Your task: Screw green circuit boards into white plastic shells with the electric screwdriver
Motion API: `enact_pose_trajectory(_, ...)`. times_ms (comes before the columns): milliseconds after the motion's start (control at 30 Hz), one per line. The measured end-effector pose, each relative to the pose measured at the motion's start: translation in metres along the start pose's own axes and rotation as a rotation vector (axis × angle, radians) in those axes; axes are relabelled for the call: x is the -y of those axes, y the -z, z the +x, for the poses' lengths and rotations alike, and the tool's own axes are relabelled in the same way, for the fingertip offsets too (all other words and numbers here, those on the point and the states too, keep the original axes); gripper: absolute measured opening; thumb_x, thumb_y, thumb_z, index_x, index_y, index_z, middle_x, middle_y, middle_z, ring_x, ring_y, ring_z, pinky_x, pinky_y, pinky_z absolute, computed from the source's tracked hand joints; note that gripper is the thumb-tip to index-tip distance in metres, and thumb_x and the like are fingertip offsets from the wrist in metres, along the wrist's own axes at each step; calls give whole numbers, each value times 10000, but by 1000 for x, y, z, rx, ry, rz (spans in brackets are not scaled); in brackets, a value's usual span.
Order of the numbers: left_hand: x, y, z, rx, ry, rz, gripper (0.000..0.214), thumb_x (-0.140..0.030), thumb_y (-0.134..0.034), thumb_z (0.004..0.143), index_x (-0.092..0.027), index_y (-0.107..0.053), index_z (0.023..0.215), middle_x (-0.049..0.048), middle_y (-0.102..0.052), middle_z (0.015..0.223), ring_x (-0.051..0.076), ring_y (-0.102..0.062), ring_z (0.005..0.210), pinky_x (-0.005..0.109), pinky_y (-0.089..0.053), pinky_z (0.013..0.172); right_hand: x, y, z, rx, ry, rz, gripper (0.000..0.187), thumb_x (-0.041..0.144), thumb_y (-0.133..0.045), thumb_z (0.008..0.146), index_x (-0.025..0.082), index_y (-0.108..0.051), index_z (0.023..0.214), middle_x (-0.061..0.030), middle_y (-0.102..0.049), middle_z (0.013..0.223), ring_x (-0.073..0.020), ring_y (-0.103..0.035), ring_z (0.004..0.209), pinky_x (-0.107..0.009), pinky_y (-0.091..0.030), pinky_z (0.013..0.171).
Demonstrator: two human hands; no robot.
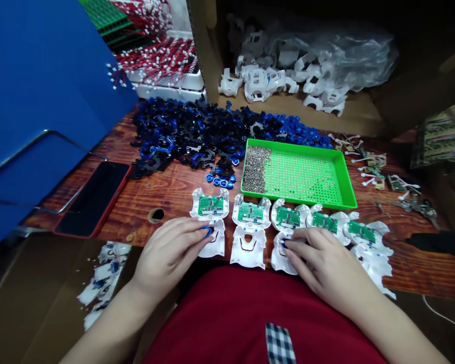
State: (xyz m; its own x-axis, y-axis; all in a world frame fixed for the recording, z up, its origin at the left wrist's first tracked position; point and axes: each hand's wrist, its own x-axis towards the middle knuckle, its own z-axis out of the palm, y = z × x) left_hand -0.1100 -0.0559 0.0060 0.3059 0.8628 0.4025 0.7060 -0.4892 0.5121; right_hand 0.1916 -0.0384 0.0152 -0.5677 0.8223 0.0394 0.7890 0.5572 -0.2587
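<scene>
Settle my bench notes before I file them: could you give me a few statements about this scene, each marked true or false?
1. The left hand has its fingertips at a blue piece. True.
2. A phone lies to the left of that hand. True.
3. The right hand rests on the phone. False: the right hand is at a white casing.
4. The green tray has small metal pieces gathered at its left end. True.
5. Just two circuit boards show. False: five green circuit boards are lined up.

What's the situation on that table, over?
Left grip: fingertips at blue piece, over leftmost front white shell. Right grip: at third front shell. Green tray behind, clear of both grips.
</scene>
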Motion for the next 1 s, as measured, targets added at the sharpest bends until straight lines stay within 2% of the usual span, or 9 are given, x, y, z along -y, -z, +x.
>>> enact_pose_trajectory(100,4,-6,-2,-34,-15,83,107,-162,-657,755,-195,-626,853,37,-714,860,202,-644,887,398,-465,885,1,-2,1,-21,-2,2,264,286,-434,887,176,-672,918,-86,-604,951,-199,-537,870,-375,-461,804)
enact_pose_trajectory(233,4,-8,3,28,79,165,61,-244,-650,766,-184,-639,774,48,-672,827,198,-619,819,390,-463,826,0,-3,0,-12,-16,11,248,283,-450,883,172,-669,918,-78,-599,944,-197,-530,868,-367,-452,799)
enact_pose_trajectory(467,3,-8,16,185,227,248,97,-292,-649,758,-195,-661,750,85,-588,985,254,-529,977,417,-399,873,0,-6,0,-14,-44,36,208,272,-475,873,185,-654,934,-67,-585,946,-185,-512,870,-344,-438,796)
enact_pose_trajectory(633,7,-13,21,229,315,223,126,-314,-680,730,-190,-661,740,91,-575,1025,269,-499,1016,422,-400,878,1,-5,0,-42,-33,36,194,264,-484,870,179,-652,920,-67,-585,929,-183,-513,858,-338,-433,785)
enact_pose_trajectory(800,11,-13,23,251,308,220,125,-326,-672,738,-202,-680,748,85,-574,1060,273,-502,1035,429,-410,890,2,-6,-1,-41,-32,36,187,264,-493,867,178,-653,908,-64,-583,927,-185,-508,854,-339,-429,778)
enact_pose_trajectory(933,14,-5,21,328,208,203,190,-333,-556,830,-246,-707,904,86,-567,1145,275,-498,1081,431,-408,899,2,-7,-1,-26,-31,49,188,265,-487,870,186,-652,914,-58,-582,928,-181,-502,849,-335,-428,773)
enact_pose_trajectory(1000,15,-1,20,347,182,205,213,-318,-523,850,-244,-714,908,93,-572,1151,276,-508,1076,433,-411,897,3,-7,0,-20,-43,47,188,271,-488,869,189,-651,914,-56,-583,927,-182,-501,849,-336,-428,770)
